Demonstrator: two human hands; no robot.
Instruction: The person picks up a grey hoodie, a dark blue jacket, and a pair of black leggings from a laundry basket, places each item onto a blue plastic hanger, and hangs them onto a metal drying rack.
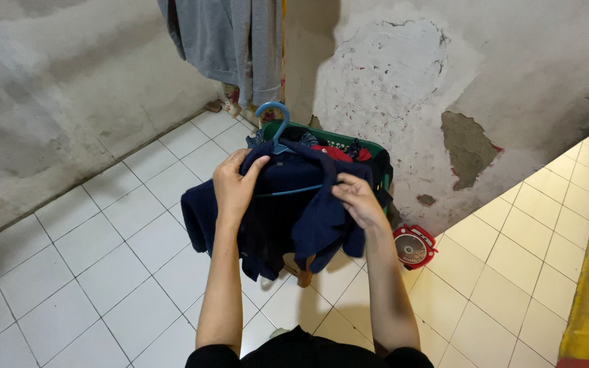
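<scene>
Above the green plastic laundry basket [369, 147], my left hand [234, 185] and right hand [357, 199] were each closed on the dark navy cloth garment [288, 211], which hung from a light-blue plastic hanger [277, 126].

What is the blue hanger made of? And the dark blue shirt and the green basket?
The blue hanger looks like plastic: smooth, slightly glossy, one moulded colour. The dark blue shirt, held by the left hand and right hand, looks like soft matte knit fabric, since it folds and droops; the fibre can't be told. The green basket seems rigid plastic, with an even, shiny rim.
</scene>
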